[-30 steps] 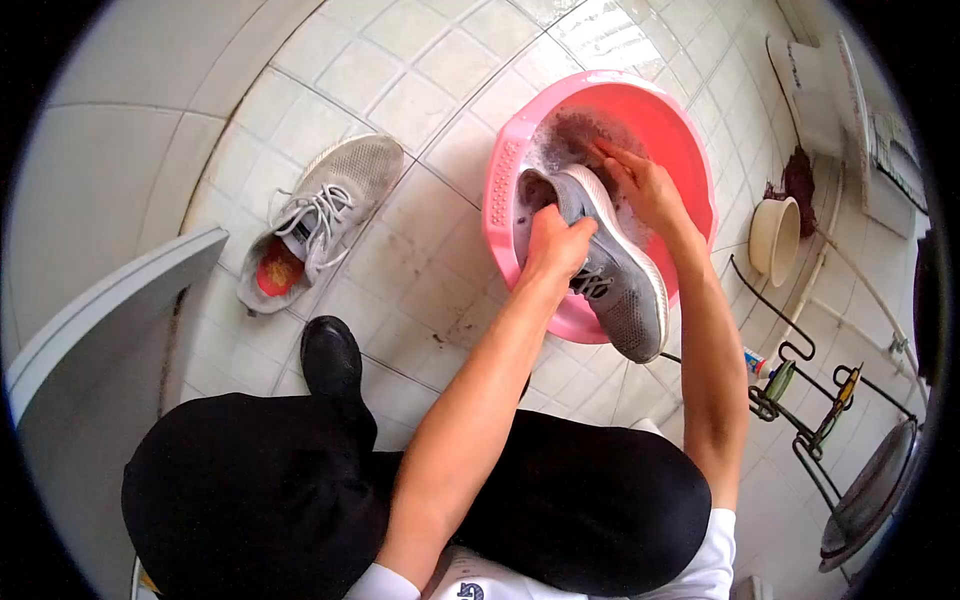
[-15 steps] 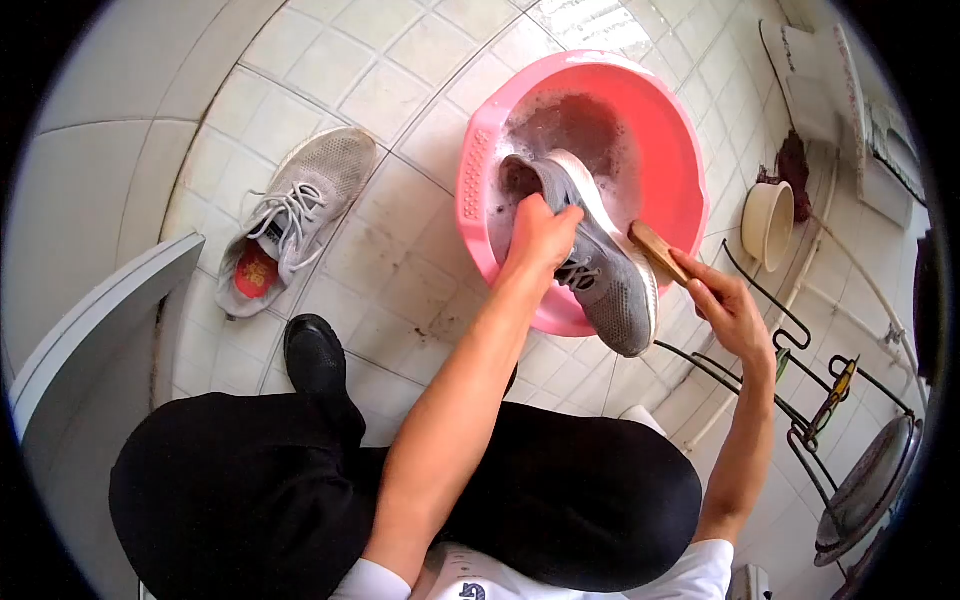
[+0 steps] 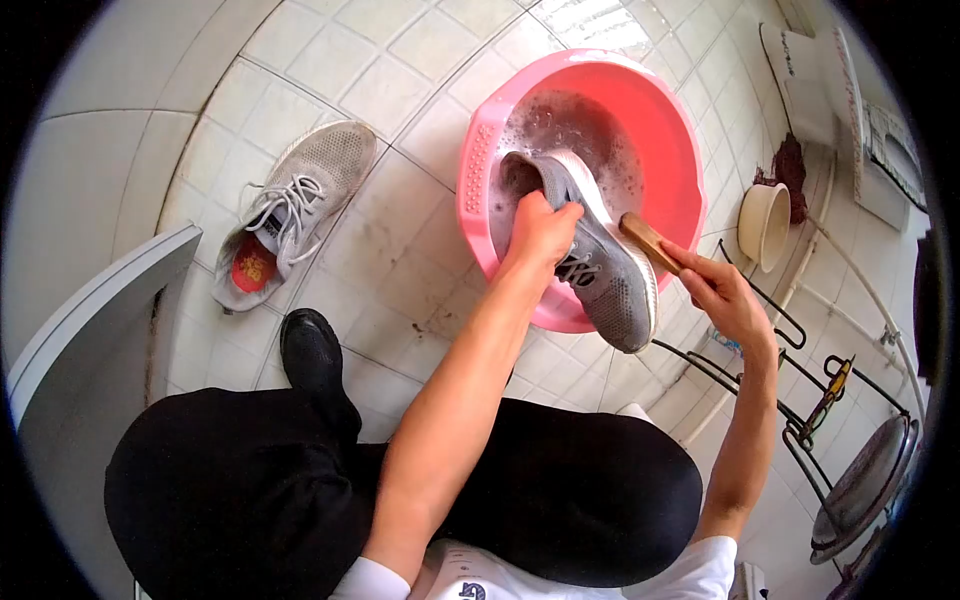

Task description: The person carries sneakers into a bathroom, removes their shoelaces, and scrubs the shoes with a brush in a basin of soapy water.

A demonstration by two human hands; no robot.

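My left hand (image 3: 543, 232) is closed on a wet grey sneaker (image 3: 618, 298), gripping it near the ankle opening. The sneaker is tilted over the near rim of a pink basin (image 3: 478, 165), toe toward me. Soapy, murky water (image 3: 575, 122) lies in the basin. In my right hand (image 3: 722, 293) is a brush with a wooden back (image 3: 652, 243), held against the side of the sneaker's white sole. Its bristles are hidden from view. A second sneaker (image 3: 290, 215), light grey with white laces and a red insole, sits on the floor to the left.
Tiled floor (image 3: 400, 235) surrounds the basin. At right are a cream bowl (image 3: 764, 226), a dark metal rack (image 3: 790, 410) and a round pan or lid (image 3: 865, 490). A panel edge (image 3: 100, 300) stands at left, near my black shoe (image 3: 312, 355).
The brush and my right hand have shifted slightly left and up along the sole. My left hand and the sneaker stay nearly in place.
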